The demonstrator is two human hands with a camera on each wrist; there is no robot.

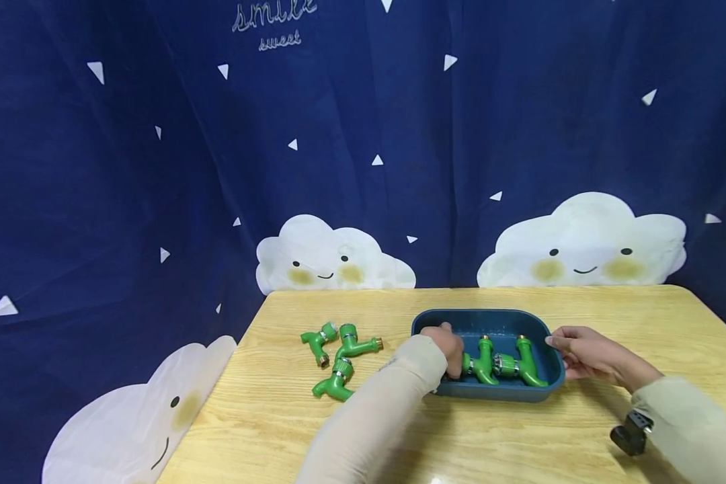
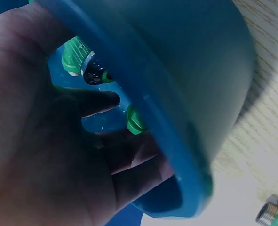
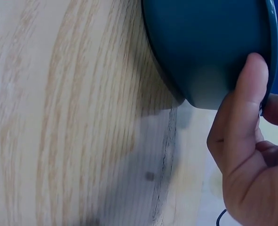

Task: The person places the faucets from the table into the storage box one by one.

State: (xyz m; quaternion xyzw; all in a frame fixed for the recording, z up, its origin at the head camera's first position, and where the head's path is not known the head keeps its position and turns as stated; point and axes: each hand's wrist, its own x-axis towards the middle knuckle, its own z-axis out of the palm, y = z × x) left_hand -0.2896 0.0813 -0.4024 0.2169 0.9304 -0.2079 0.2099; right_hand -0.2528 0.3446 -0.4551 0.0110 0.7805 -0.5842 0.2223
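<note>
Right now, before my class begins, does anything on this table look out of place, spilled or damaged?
Nothing stands out: the blue bin stands upright with green taps inside, three more taps lie loose to its left, and no spill or damage shows.

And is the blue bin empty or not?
Not empty: the head view shows at least two green taps inside the blue bin, beside the left hand.

The place looks like a curtained-off corner of a room, though the pictures do not settle whether it is a home. A navy curtain point(image 1: 339, 94) with smiling clouds point(image 1: 581, 245), white triangles point(image 1: 450, 62) and "smile sweet" lettering hangs behind a wood-grain counter point(image 1: 629, 316).
</note>
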